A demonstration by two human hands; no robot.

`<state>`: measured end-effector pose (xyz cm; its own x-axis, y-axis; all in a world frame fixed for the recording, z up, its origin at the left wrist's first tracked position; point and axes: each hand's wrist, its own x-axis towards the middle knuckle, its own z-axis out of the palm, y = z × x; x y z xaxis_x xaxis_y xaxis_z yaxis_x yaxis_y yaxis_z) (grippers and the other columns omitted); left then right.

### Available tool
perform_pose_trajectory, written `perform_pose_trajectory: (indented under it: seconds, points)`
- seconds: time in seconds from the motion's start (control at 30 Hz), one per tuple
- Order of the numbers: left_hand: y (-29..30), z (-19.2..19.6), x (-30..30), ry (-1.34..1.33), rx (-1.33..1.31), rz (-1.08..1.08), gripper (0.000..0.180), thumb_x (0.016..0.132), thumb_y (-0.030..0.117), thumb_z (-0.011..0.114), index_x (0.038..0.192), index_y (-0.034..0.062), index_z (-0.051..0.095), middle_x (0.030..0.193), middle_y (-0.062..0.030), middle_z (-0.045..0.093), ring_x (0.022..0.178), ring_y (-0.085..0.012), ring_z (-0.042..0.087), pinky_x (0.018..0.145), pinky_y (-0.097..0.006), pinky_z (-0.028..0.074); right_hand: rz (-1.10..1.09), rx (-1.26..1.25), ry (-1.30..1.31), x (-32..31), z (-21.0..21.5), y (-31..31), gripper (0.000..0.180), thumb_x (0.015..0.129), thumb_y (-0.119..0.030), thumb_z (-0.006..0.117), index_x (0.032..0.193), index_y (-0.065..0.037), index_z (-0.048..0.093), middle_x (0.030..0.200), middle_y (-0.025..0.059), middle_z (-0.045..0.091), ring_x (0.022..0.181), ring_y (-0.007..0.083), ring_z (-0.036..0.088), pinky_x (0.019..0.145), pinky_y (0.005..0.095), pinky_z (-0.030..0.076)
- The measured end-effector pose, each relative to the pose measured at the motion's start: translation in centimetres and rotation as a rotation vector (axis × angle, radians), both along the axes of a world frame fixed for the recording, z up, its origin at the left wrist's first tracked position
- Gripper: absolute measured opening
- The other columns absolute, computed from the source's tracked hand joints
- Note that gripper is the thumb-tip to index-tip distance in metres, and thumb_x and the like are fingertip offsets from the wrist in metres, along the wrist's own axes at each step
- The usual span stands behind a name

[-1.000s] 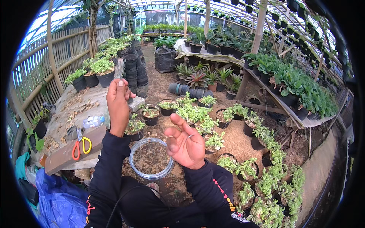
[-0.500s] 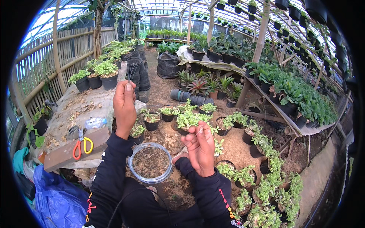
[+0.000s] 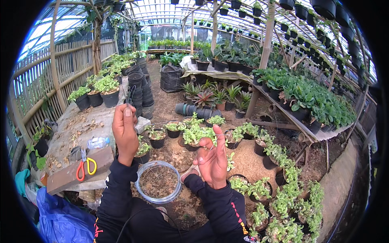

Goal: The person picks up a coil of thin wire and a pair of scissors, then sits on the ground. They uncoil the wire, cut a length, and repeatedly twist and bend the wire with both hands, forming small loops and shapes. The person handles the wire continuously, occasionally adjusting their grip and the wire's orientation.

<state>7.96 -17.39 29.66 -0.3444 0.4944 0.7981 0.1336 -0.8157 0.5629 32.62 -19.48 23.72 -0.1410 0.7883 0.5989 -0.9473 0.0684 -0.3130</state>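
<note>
pinching wire (image 3: 130, 97), left hand (image 3: 125, 130) closed

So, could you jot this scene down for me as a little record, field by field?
Place: greenhouse-like shelter with a bamboo fence
Left hand: raised, pinching thin wires that stick up above it
Right hand: raised, fingers partly curled; whether it grasps a strand is unclear
Ground: pale ring-shaped coil; potted plants beyond and to the right
Left side: red-and-yellow-handled scissors over a brown board; clear bottle beyond
Lower left: blue plastic sheet
</note>
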Motion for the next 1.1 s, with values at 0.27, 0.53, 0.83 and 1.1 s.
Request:
perform_pose_trajectory:
  seconds: [0.27,0.53,0.83,1.1]
  points:
    - [-0.9,-0.2,0.4,-0.018,0.012,-0.016,0.019,0.111,0.022,0.049,0.106,0.0061,0.057,0.077,0.0076,0.042,0.068,-0.0023,0.036,0.061,-0.021,0.028,-0.125,-0.031,-0.26,0.1,1.3,-0.8,0.06,0.108,-0.017,0.051,0.162,-0.006,0.026,0.08,-0.0007,0.052,0.057,0.006,0.045,0.055,0.0246,0.042]
    - [-2.6,0.7,0.2,0.038,0.174,0.12,0.017,0.111,0.019,0.046,0.109,0.0037,0.054,0.098,-0.0029,0.051,0.082,-0.0118,0.043,0.078,-0.03,0.041,-0.255,-0.144,-0.455,1.5,1.5,-0.8,0.053,0.111,-0.022,0.039,0.159,0.0,0.032,0.077,0.0007,0.051,0.059,0.0069,0.041,0.056,0.0246,0.04]
    - [-2.0,-0.9,0.8,0.02,0.072,-0.068,0.018,0.111,0.021,0.048,0.109,0.0048,0.056,0.088,0.0018,0.052,0.075,-0.0041,0.043,0.063,-0.02,0.035,0.054,-0.01,-0.048,1.3,2.2,-1.3,0.05,0.111,-0.02,0.048,0.157,-0.005,0.034,0.083,0.0012,0.054,0.059,0.005,0.043,0.055,0.0236,0.039]
    - [-1.8,0.8,-0.1,-0.069,0.282,0.102,0.017,0.113,0.018,0.044,0.11,0.0053,0.055,0.1,-0.0065,0.06,0.092,-0.0155,0.058,0.088,-0.034,0.05,-1.193,-0.355,-0.888,1.0,0.1,1.1,0.028,0.108,-0.016,0.049,0.127,0.001,0.059,0.078,0.0024,0.052,0.065,0.0096,0.049,0.06,0.0319,0.043]
